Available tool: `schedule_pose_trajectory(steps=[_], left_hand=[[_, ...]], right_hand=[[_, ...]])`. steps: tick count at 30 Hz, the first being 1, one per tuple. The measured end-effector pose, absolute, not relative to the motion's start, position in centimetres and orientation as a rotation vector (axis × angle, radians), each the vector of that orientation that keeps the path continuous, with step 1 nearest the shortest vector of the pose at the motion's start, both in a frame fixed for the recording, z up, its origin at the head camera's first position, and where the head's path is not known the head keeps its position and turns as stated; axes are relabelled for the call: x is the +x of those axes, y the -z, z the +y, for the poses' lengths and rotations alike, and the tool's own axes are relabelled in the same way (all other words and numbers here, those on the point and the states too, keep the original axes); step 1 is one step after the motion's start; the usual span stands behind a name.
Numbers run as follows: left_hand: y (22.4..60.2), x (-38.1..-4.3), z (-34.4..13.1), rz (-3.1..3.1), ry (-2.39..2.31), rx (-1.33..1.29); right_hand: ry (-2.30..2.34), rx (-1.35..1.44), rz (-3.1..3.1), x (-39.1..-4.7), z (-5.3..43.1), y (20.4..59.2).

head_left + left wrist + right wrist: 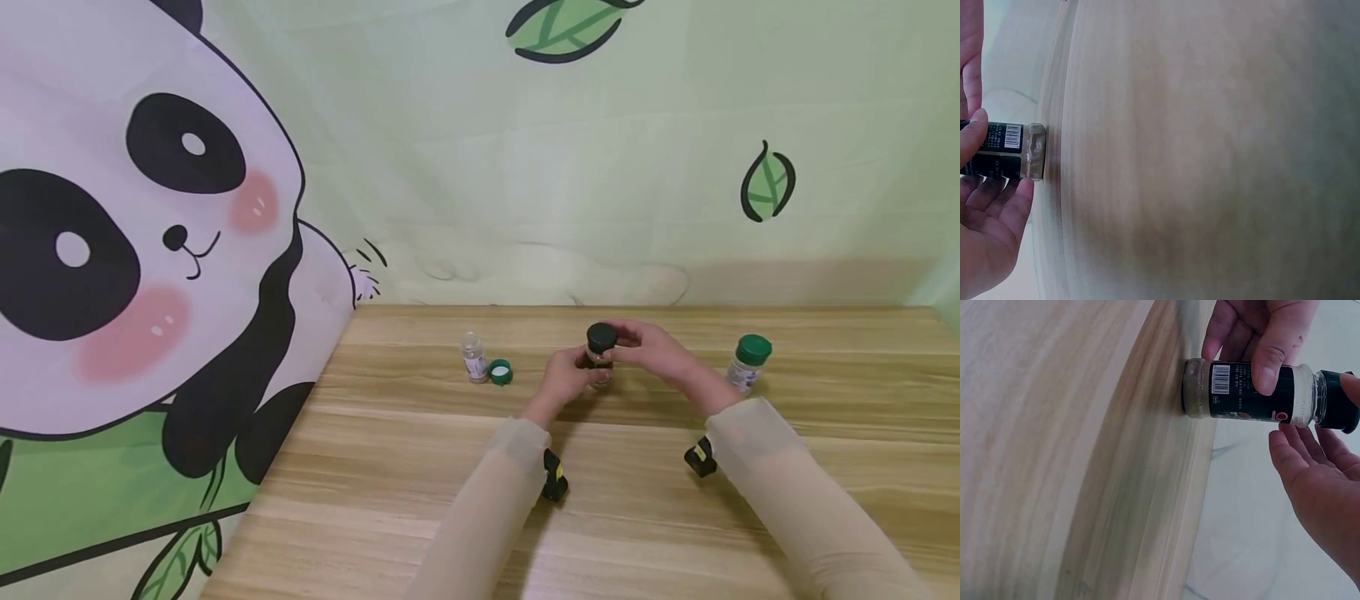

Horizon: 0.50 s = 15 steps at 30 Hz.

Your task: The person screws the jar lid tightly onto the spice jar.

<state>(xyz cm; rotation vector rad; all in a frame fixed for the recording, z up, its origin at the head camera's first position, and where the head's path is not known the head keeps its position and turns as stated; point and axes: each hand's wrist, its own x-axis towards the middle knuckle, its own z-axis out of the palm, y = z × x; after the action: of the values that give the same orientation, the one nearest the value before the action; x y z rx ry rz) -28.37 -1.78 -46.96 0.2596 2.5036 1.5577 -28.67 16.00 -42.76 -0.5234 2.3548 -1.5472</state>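
A spice jar with a black cap (602,337) stands upright between my two hands, its base right at the wooden table (420,467). Its dark label (1241,394) carries a barcode, and pale powder shows through the clear wall near the base. My left hand (564,379) grips the jar's body, thumb on one side and fingers on the other. At the top, my right hand (652,346) holds the cap between thumb and fingers. In the left wrist view the label (1004,147) is partly covered by the left thumb, and the cap is out of frame.
On the left is an uncapped clear jar (474,358), with a green cap (500,372) lying beside it. A jar with a green lid (753,350) stands right of my right hand, partly behind the forearm. Behind the table hangs a panda-printed cloth (450,167).
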Motion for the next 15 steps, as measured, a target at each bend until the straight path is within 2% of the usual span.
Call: schedule_pose_trajectory(steps=[15], left_hand=[[46.72, -28.13, -1.79, 2.474, -1.585, 0.234]], right_hand=[[1.544, -0.494, 2.358, -28.49, 15.68, 42.83]])
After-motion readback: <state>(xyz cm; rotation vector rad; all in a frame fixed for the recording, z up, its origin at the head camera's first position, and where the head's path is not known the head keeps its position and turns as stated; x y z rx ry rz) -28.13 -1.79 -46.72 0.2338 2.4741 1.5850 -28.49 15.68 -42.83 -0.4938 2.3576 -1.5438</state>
